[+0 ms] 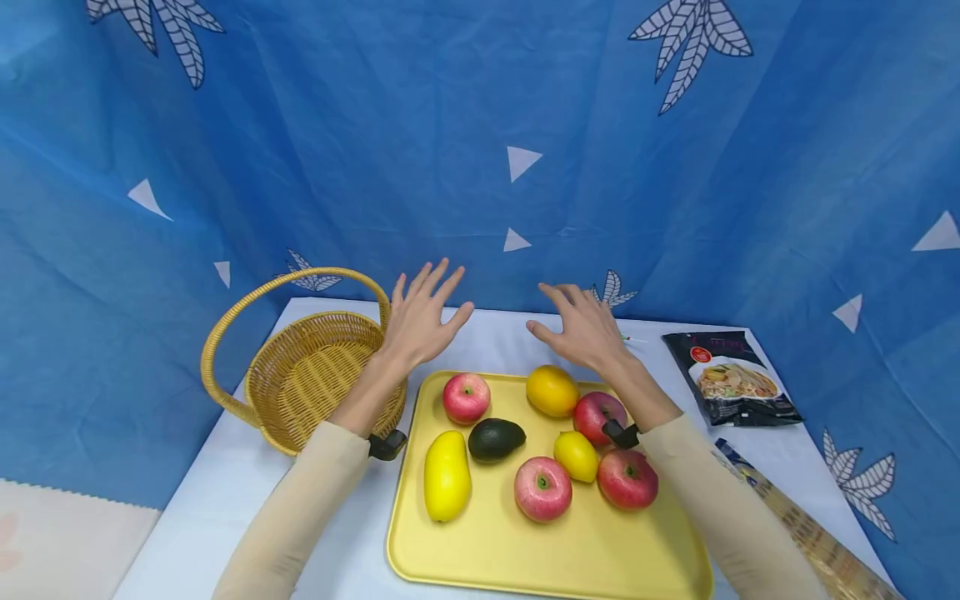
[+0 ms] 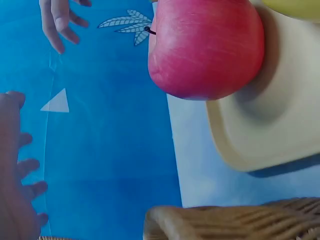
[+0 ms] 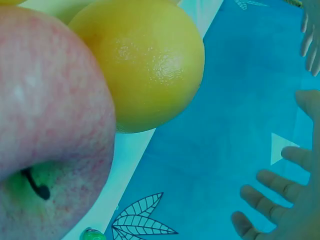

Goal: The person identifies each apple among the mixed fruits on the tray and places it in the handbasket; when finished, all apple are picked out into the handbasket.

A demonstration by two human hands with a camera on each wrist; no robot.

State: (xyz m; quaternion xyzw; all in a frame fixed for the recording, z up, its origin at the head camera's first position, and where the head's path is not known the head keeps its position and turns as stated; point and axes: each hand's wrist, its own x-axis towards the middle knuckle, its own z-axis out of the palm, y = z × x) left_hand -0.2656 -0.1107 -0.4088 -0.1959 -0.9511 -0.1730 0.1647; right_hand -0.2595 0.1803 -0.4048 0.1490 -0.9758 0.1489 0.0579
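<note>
— Please, what is the left hand doing?

— The left hand (image 1: pixel 423 321) is hovering near the basket (image 1: pixel 318 375), and it is holding its fingers straight and well spread. It is gripping nothing.

— And the right hand?

— The right hand (image 1: pixel 588 329) is hovering too, around the far edge of the tray (image 1: pixel 487 550). Its fingers are reaching out loosely, its thumb is pointing towards the left hand, and it is also gripping nothing.

— Where is the basket standing, exactly?

— It is standing on the tabletop (image 1: pixel 352 542), to the left of the tray, and the left forearm is passing over its side.

— What is the tray carrying?

— At the back left, an apple (image 1: pixel 467 398) is lying; behind the mango (image 1: pixel 447 475), an avocado (image 1: pixel 495 439) is resting. On the right, the orange (image 1: pixel 552 391) and the lemon (image 1: pixel 576 457) are lying among three more apples.

— And outside the tray?

— A black packet (image 1: pixel 731 379) is lying at the far right.
</note>
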